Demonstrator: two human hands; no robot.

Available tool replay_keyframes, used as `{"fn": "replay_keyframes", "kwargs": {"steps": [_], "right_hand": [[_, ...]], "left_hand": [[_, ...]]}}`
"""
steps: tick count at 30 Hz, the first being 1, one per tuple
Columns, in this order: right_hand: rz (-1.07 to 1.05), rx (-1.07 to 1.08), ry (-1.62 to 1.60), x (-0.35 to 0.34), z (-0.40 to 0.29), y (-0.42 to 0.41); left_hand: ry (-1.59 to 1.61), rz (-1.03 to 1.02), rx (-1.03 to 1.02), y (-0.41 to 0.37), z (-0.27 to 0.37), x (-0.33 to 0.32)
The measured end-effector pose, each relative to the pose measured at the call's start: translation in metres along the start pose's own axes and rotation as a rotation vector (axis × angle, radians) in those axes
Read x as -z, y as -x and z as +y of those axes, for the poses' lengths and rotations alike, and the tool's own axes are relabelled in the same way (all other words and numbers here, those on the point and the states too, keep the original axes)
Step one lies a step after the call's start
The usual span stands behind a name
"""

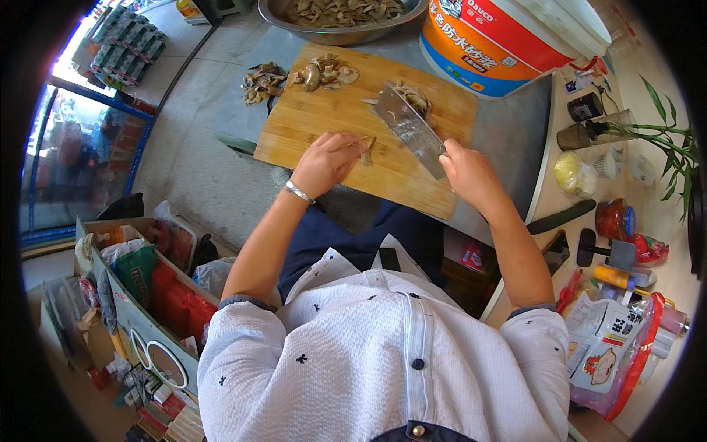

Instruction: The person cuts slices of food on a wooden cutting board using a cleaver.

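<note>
In my right hand [467,171] is the handle of a cleaver [411,130], its broad metal blade slanting up and left over a bamboo cutting board [326,119]. Sliced mushrooms [414,99] lie heaped behind the blade, partly hidden by it. My left hand [330,161], with a silver bracelet at the wrist, is over the board's front part. Its fingertips meet a small mushroom strip [368,152]; whether they grip it I cannot tell. Several whole mushrooms [326,73] rest at the board's far left. A pile of mushroom scraps [262,83] sits on the table beside it.
Beyond the board stand a metal basin [342,36] of mushrooms and a large plastic bucket [480,50]. On the right-hand counter lie a cucumber [562,216], a phone [556,251], a jar [613,218] and a potted plant [663,135]. A box of bags [149,315] is at my left.
</note>
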State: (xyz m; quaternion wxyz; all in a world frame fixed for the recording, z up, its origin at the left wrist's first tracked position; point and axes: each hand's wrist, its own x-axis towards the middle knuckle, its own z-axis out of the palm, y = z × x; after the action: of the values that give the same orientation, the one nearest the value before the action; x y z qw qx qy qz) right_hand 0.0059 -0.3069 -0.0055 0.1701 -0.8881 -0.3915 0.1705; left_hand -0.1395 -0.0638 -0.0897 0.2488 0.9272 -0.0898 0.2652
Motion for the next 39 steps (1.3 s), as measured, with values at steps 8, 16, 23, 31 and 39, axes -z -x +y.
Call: {"fn": "replay_keyframes", "kwargs": {"steps": [8, 16, 23, 31, 39], "right_hand": [[-0.010, 0.040, 0.106, 0.000, -0.033, 0.010], [-0.053, 0.097, 0.210, -0.013, -0.051, 0.011], [-0.156, 0.012, 0.188, -0.020, -0.072, 0.008], [-0.157, 0.067, 0.178, -0.010, -0.055, -0.003], [-0.113, 0.000, 0.113, -0.023, -0.050, -0.018]], "left_hand": [[-0.161, 0.019, 0.152, -0.002, 0.006, -0.037], [-0.169, 0.026, 0.242, -0.003, 0.010, -0.042], [-0.210, 0.000, 0.226, -0.005, 0.013, -0.038], [-0.210, 0.000, 0.248, 0.001, 0.012, -0.038], [-0.259, 0.052, 0.176, -0.001, 0.014, -0.035]]}}
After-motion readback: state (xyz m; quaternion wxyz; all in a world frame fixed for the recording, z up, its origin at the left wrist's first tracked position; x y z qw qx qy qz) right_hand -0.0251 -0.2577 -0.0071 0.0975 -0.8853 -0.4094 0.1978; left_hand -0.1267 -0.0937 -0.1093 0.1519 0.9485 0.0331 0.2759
